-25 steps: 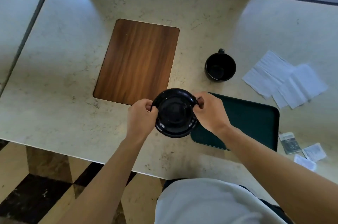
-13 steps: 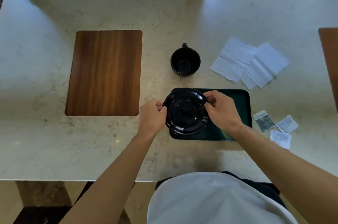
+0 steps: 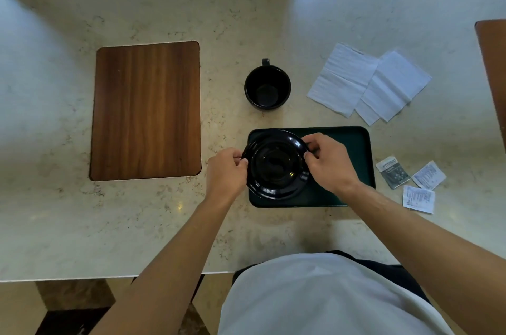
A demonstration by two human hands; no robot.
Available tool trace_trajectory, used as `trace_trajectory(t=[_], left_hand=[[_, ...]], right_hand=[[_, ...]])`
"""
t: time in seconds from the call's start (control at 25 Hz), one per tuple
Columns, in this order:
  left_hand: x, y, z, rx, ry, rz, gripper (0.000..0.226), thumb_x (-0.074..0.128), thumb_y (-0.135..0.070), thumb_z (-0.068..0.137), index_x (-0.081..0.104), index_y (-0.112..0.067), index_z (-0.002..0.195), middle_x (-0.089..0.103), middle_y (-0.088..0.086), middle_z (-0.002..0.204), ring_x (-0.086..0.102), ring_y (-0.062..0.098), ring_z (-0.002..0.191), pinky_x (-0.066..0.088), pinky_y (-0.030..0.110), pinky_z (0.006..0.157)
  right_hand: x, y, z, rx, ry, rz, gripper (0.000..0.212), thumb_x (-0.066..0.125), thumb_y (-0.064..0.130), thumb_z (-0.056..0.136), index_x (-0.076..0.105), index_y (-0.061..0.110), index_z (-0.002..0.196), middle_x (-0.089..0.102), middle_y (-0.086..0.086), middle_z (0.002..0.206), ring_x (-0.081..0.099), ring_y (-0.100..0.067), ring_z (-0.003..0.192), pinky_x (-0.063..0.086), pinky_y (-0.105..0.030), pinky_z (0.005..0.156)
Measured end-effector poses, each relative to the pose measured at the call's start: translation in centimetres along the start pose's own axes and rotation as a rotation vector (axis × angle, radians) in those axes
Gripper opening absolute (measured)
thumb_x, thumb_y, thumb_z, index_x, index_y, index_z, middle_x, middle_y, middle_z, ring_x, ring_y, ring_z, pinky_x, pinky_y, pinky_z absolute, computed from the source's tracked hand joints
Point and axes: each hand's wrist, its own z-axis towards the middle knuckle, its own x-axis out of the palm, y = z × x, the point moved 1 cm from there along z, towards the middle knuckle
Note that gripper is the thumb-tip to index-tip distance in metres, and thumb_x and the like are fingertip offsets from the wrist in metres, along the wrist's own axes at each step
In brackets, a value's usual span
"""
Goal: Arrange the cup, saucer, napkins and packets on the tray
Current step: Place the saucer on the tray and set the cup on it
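Observation:
A black saucer point(image 3: 275, 165) lies over the left half of the dark green tray point(image 3: 353, 143). My left hand point(image 3: 226, 171) grips its left rim and my right hand point(image 3: 328, 162) grips its right rim. I cannot tell whether the saucer rests on the tray or hovers just above it. A black cup point(image 3: 267, 87) stands upright on the table beyond the tray, handle pointing away. Two white napkins point(image 3: 367, 82) lie overlapping to the right of the cup. Three packets point(image 3: 410, 181), one grey and two white, lie on the table right of the tray.
A brown wooden inset panel point(image 3: 146, 110) is set into the beige stone table point(image 3: 137, 225) at the left. Another wooden panel point(image 3: 492, 66) shows at the right edge. The table's near edge runs just in front of my white shirt.
Both hands have carried the saucer to the right, from beside the tray's left corner to over its left half. The camera view has also turned to face the table squarely.

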Motion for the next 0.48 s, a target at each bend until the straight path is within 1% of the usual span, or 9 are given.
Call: trace_trajectory(t=[0.08, 0.24, 0.48], left_hand=[[0.14, 0.19, 0.04, -0.002, 0.007, -0.002, 0.011, 0.065, -0.014, 0.097, 0.075, -0.015, 0.101, 0.073, -0.007, 0.082, 0.073, 0.012, 0.073, 0.064, 0.038, 0.073], [0.49, 0.68, 0.07, -0.033, 0.04, -0.071, 0.01, 0.066, -0.012, 0.096, 0.076, -0.013, 0.099, 0.076, 0.0, 0.086, 0.075, 0.017, 0.077, 0.065, 0.044, 0.074], [0.83, 0.86, 0.09, -0.027, 0.031, -0.073, 0.009, 0.067, -0.012, 0.096, 0.075, -0.017, 0.095, 0.075, -0.003, 0.082, 0.075, 0.016, 0.071, 0.065, 0.043, 0.072]], right_hand=[[0.12, -0.15, -0.1, 0.006, 0.008, 0.002, 0.027, 0.061, 0.011, 0.095, 0.066, 0.026, 0.118, 0.066, 0.015, 0.094, 0.064, -0.005, 0.087, 0.057, -0.028, 0.083], [0.17, -0.35, -0.14, 0.006, 0.008, 0.0, 0.027, 0.061, 0.01, 0.095, 0.066, 0.025, 0.117, 0.066, 0.015, 0.094, 0.064, -0.005, 0.087, 0.057, -0.028, 0.084], [0.18, -0.55, -0.09, 0.013, -0.004, -0.001, 0.026, 0.061, 0.011, 0.095, 0.066, 0.026, 0.116, 0.065, 0.015, 0.095, 0.063, -0.006, 0.088, 0.057, -0.029, 0.083]])
